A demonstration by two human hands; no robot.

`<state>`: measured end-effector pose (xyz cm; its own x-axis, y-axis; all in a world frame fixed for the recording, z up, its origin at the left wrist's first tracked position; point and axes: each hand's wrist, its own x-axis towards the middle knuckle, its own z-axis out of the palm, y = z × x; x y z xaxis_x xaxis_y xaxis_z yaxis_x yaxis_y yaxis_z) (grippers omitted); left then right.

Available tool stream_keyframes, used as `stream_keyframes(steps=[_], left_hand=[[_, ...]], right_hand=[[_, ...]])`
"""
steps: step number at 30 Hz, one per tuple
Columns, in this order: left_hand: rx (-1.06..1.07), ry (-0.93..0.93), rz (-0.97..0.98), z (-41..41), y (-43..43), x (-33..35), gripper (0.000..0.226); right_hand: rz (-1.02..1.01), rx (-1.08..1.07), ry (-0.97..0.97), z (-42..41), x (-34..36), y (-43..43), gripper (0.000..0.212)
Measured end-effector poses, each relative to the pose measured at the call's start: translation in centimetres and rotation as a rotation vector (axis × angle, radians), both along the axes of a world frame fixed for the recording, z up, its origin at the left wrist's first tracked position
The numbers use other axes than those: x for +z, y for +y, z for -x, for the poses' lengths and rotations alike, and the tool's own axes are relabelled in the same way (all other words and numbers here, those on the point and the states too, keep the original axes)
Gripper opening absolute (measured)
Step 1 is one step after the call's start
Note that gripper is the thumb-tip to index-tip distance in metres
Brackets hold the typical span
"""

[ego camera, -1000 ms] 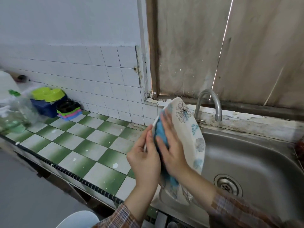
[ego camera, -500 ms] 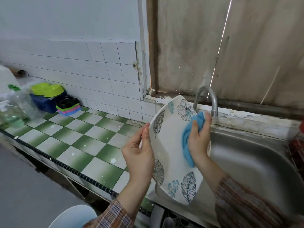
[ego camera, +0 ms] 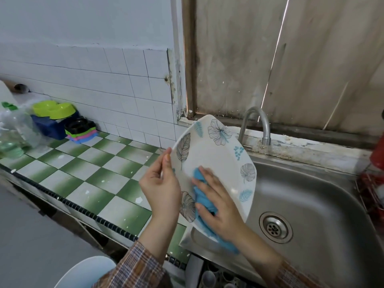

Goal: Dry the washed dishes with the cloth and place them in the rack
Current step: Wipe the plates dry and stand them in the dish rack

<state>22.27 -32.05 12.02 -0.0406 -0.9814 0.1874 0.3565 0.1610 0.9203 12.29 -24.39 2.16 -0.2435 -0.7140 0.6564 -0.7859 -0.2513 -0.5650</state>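
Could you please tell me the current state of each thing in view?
plate, held up, tilted on edge
cloth, bunched, pressed against the plate
left hand, pinches the plate's rim
right hand, flat, presses the cloth
tap, no water running
sink, drain uncovered

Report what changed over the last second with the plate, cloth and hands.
The plate turned from nearly edge-on to face the camera. The right hand, pressing the blue cloth, swept up to the rim near the tap, then down to the plate's lower middle. The left hand still pinches the left rim.
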Motion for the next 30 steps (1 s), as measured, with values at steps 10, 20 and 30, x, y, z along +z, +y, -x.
stream_keyframes(steps=[10, 20, 30], left_hand=[[-0.065, -0.023, 0.094, -0.4, 2.4, 0.7, 0.023], [-0.099, -0.083, 0.161, -0.1, 1.7, 0.2, 0.026], [-0.188, -0.037, 0.067, -0.2, 0.5, -0.2, 0.029]], right_hand=[[0.084, -0.623, -0.615, 7.1, 3.5, -4.0, 0.061], [0.164, -0.012, -0.306, -2.9, 6.6, -4.7, 0.057], [-0.046, -0.279, -0.025, 3.1, -3.4, 1.6, 0.065]])
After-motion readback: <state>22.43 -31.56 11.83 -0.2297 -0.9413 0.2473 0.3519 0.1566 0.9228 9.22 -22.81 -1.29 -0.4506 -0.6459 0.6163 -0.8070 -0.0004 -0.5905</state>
